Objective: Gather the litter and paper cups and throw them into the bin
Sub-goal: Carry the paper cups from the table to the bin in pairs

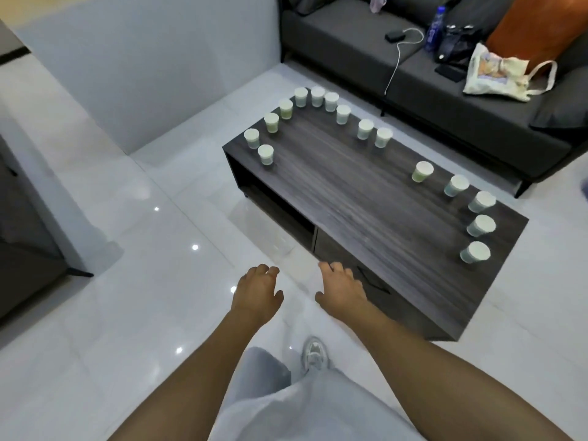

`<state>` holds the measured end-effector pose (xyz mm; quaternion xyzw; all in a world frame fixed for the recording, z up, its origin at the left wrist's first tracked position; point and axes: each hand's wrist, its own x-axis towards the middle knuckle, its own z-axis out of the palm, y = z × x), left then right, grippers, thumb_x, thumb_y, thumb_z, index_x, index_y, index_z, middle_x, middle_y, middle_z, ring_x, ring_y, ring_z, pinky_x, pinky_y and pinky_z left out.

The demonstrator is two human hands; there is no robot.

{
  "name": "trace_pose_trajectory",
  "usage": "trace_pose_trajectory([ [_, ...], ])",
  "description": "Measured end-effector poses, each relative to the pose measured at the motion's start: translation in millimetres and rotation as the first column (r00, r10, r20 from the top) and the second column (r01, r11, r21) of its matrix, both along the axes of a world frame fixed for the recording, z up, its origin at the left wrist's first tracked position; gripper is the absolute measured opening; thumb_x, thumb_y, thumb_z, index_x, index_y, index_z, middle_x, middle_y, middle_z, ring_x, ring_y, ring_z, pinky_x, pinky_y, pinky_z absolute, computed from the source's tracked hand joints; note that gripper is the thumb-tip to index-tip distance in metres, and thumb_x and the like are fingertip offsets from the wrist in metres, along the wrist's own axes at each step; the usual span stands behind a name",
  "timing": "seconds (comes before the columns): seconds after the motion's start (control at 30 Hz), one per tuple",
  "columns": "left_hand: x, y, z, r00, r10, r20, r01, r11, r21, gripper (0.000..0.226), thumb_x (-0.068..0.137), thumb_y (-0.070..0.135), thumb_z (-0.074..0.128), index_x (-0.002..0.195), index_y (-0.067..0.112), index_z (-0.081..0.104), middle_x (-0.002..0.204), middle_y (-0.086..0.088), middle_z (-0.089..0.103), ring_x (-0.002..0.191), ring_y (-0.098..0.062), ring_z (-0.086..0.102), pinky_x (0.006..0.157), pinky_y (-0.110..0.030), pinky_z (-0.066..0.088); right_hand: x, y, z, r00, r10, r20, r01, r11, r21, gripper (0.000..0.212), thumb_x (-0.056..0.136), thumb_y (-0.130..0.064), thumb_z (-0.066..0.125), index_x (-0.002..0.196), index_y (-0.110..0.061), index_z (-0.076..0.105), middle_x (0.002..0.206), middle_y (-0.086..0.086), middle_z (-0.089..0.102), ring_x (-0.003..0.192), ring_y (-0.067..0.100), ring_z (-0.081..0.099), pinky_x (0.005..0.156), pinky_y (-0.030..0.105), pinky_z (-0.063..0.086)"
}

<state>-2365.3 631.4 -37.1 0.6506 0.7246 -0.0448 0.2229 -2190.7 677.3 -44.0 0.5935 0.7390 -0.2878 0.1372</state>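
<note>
Dark wood-grain coffee table (pixel 366 198) stands on glossy white tile, a grey sofa (pixel 413 90) behind it. Paper cups (pixel 422 171) stand upright along its far and right edges, one cluster curving round the far left corner, all well apart from both hands. Left hand (pixel 256 291) and right hand (pixel 342 289) hover before the table's near edge, fingers loosely curled, holding nothing.

Single head view, worn high, looking forward and steeply down, wide-angle with bent edges. Near: both forearms and a shoe (pixel 315 353) at the bottom. Mid: coffee table (pixel 366 205), its near long edge running diagonally. Far: sofa (pixel 350 39) along the top right.
</note>
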Motion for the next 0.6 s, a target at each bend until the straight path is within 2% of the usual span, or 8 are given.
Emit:
trace_pose_trajectory([
  [0.23, -64.8, 92.9, -3.4, 0.998, 0.064, 0.002, -0.064, 0.997, -0.04, 0.05, 0.093, 0.03, 0.05, 0.14, 0.015, 0.04, 0.135, -0.005, 0.048, 0.123, -0.023, 0.043, 0.099, -0.032, 0.039, -60.3, 109.0, 1.0, 0.997, 0.081, -0.002, -0.081, 0.996, -0.021, 0.06, 0.093, -0.028, 0.054, 0.145, -0.018, 0.026, 0.143, 0.009, 0.034, 0.128, 0.031, 0.037, 0.102, 0.046, 0.039],
  [0.4, -128.7, 174.6, -11.6, 0.999, 0.053, -0.007, -0.053, 0.998, -0.034, 0.05, 0.093, 0.031, 0.051, 0.14, 0.016, 0.04, 0.135, -0.004, 0.048, 0.124, -0.023, 0.044, 0.099, -0.032, 0.039, -119.2, 187.8, -6.0, 0.998, 0.056, -0.012, -0.056, 0.998, -0.026, 0.062, 0.094, -0.028, 0.053, 0.147, -0.017, 0.024, 0.144, 0.011, 0.034, 0.13, 0.032, 0.036, 0.104, 0.047, 0.038],
  [0.6, -216.0, 277.6, -16.0, 1.0, -0.013, -0.002, 0.013, 0.999, -0.04, 0.051, 0.094, 0.031, 0.05, 0.141, 0.017, 0.038, 0.137, -0.004, 0.046, 0.125, -0.023, 0.042, 0.1, -0.032, 0.039, -206.1, 277.5, -13.2, 1.0, -0.017, -0.02, 0.016, 0.999, -0.044, 0.06, 0.093, -0.03, 0.054, 0.145, -0.019, 0.026, 0.142, 0.009, 0.037, 0.127, 0.028, 0.039, 0.101, 0.039, 0.038],
])
